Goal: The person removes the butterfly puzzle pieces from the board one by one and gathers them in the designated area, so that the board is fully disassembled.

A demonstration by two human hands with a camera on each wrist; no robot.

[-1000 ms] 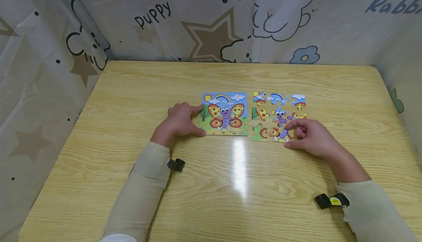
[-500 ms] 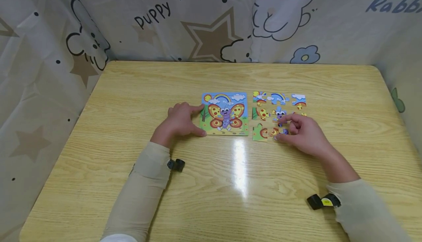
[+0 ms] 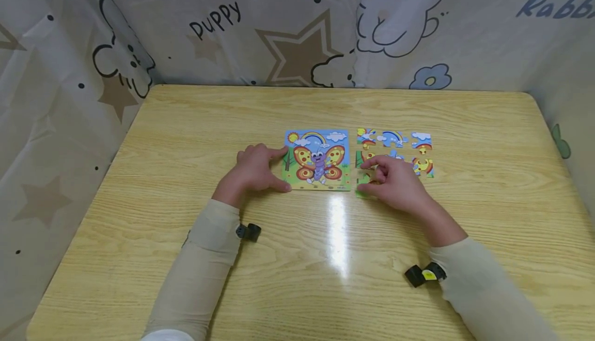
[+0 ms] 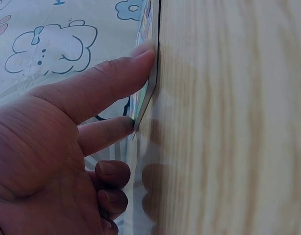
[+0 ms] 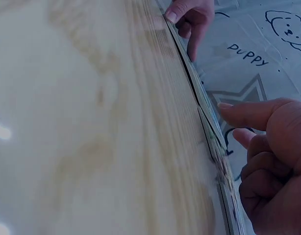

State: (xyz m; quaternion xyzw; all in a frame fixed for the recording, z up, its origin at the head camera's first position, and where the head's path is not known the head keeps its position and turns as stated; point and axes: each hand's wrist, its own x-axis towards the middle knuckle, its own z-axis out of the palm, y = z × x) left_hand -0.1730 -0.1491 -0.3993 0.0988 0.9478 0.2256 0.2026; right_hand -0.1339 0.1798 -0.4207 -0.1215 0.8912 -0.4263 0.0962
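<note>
My left hand [image 3: 254,169] holds a square butterfly puzzle board [image 3: 317,160] by its left side. Its thumb [image 4: 140,63] lies on the board's near edge at the corner, and the index finger touches farther up the side. Right of the board lie loose jigsaw pieces in rows, such as the rainbow piece [image 3: 392,138]. My right hand [image 3: 402,183] is over the lower left pieces, partly hiding the lower rows. In the right wrist view its thumb [image 5: 234,110] and index finger are apart, with no piece visible between them; the other fingers curl in.
All of this lies on a wood-grain table [image 3: 279,279]. A fabric curtain [image 3: 209,0] with cartoon prints hangs behind and at the sides. A bright reflection marks the tabletop below the board. Each wrist wears a black camera [image 3: 420,275].
My right hand has slid left across the lower pieces toward the board, uncovering the middle right piece. My left hand and the board stay in place.
</note>
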